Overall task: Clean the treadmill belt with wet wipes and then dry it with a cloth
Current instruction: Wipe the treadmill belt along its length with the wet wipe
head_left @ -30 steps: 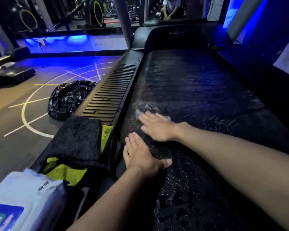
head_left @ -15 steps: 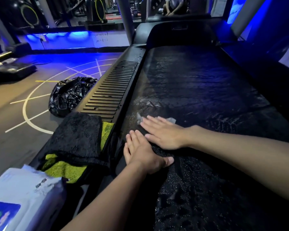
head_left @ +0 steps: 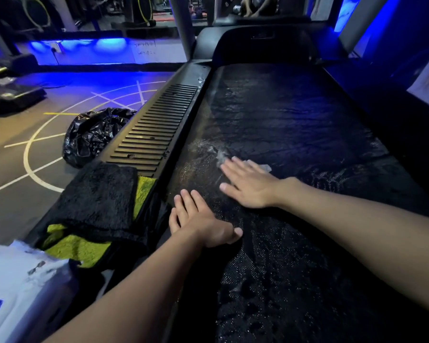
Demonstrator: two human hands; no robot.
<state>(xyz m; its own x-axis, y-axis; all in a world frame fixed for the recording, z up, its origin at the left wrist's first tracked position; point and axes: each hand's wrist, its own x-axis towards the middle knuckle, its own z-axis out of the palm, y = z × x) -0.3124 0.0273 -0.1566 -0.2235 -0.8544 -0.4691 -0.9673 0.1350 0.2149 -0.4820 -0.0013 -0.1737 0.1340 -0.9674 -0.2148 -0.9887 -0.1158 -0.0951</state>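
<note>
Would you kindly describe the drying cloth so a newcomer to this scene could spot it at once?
Start at the wide black treadmill belt and move to the ribbed rail on its left. At the rail's near end lies the cloth, just beyond the white wipes pack. It alone is fluffy, black over lime-yellow, unlike the shiny bag on the floor.

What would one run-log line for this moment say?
phase: wet wiping | right hand: flat, pressing wet wipe on treadmill belt | left hand: flat on belt | cloth: lying left of belt

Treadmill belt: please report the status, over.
Right hand flat, pressing wet wipe on belt. Left hand flat on belt. Cloth idle on side rail. Nothing blocking.
</note>
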